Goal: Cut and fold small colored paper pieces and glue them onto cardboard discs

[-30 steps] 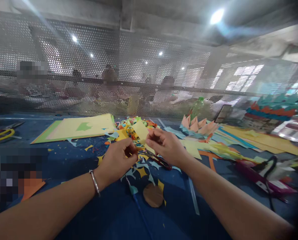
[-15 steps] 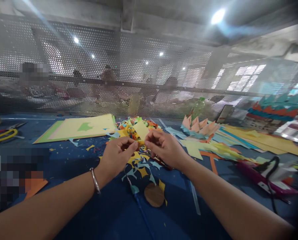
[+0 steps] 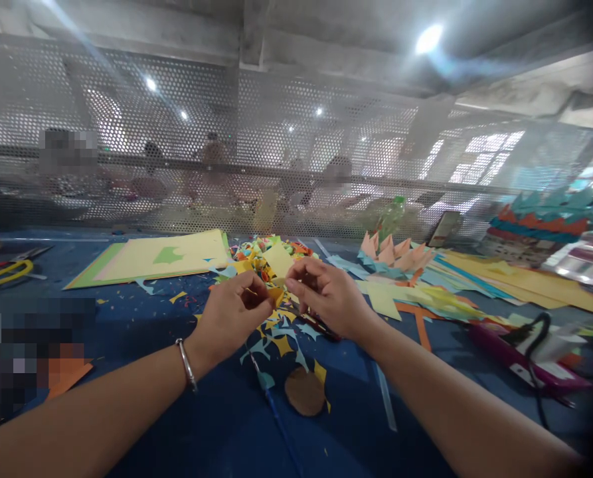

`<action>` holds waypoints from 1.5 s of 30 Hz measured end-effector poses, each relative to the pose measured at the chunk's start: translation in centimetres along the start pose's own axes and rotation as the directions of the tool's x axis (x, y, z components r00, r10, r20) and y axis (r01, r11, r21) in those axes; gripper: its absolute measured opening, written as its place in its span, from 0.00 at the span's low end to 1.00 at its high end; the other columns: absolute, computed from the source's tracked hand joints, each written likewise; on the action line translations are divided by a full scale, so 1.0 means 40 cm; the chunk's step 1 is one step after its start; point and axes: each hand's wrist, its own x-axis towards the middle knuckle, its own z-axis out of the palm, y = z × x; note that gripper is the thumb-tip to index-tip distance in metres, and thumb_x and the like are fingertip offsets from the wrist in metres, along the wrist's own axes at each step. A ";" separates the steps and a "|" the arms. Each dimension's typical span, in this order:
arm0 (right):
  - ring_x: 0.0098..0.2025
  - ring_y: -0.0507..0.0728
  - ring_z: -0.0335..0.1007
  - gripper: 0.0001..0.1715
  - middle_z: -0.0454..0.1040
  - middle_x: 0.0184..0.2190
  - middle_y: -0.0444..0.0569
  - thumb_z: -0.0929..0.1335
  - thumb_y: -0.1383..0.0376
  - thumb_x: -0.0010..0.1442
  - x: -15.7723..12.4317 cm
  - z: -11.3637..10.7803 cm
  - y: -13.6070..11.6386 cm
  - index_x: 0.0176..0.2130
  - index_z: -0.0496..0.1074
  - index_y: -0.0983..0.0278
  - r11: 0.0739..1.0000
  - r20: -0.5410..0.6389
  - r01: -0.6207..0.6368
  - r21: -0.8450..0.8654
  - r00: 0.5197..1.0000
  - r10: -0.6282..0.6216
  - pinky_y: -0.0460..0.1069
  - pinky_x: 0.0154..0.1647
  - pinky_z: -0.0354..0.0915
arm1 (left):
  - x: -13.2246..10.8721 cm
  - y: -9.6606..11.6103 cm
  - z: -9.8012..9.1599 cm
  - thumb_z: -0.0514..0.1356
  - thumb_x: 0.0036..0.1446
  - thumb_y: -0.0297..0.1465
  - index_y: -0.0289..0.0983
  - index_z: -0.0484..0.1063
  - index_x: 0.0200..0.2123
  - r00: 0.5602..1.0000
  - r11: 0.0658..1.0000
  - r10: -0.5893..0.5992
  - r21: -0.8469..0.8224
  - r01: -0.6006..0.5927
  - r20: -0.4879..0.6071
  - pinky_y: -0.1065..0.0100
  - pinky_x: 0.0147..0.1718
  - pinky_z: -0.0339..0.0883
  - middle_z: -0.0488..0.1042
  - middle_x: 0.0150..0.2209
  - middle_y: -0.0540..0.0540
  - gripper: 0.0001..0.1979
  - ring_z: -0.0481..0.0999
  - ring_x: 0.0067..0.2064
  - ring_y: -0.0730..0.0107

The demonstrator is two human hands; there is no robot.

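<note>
Piece of yellow paper (image 3: 276, 296) is up off the surface (image 3: 216, 431), approx. mid-width, above cut scraps (image 3: 283, 345); L hand (image 3: 234, 315) fingers pinch it; R hand (image 3: 331, 299) fingers are curled, thumb near index, right beside it, can't tell if gripping too; progress, my guess: approx. midway; done: lots of cutting, judging by scraps, & row of peach folded points (image 3: 388, 253) standing twd far edge, R side; to do: held piece isn't visibly joined to anything yet; stacked sheets (image 3: 141, 255) nr far edge, L side, look mostly whole; brown disc (image 3: 305, 393) lies nearer the near edge, untouched.
</note>
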 end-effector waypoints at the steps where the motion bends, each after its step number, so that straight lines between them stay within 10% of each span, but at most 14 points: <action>1: 0.20 0.47 0.63 0.08 0.65 0.26 0.41 0.64 0.61 0.60 -0.001 0.001 -0.002 0.32 0.64 0.62 1.000 0.020 0.002 -0.012 1.000 -0.002 0.45 0.21 0.59 | 0.001 -0.001 0.001 0.61 0.47 0.28 0.38 0.65 0.27 1.000 1.000 -0.003 -0.025 0.003 -0.005 0.71 0.25 0.63 0.69 0.25 0.53 0.06 0.69 0.26 0.75; 29: 0.23 0.49 0.61 0.07 0.67 0.26 0.42 0.65 0.62 0.60 -0.001 0.003 0.001 0.33 0.69 0.62 0.993 0.056 0.032 -0.113 0.998 -0.026 0.45 0.24 0.59 | 0.008 0.026 0.003 0.65 0.39 0.20 0.36 0.70 0.36 0.897 0.612 -0.376 -0.665 0.428 0.233 0.71 0.35 0.64 0.72 0.28 0.51 0.18 0.71 0.29 0.76; 45: 0.25 0.49 0.62 0.04 0.69 0.27 0.43 0.65 0.65 0.59 0.003 0.002 0.017 0.34 0.71 0.62 0.989 0.079 0.068 -0.130 0.995 -0.057 0.45 0.26 0.60 | 0.014 0.026 -0.007 0.66 0.43 0.22 0.36 0.72 0.32 0.869 0.511 -0.391 -0.713 0.479 0.303 0.69 0.36 0.66 0.76 0.30 0.49 0.11 0.74 0.30 0.74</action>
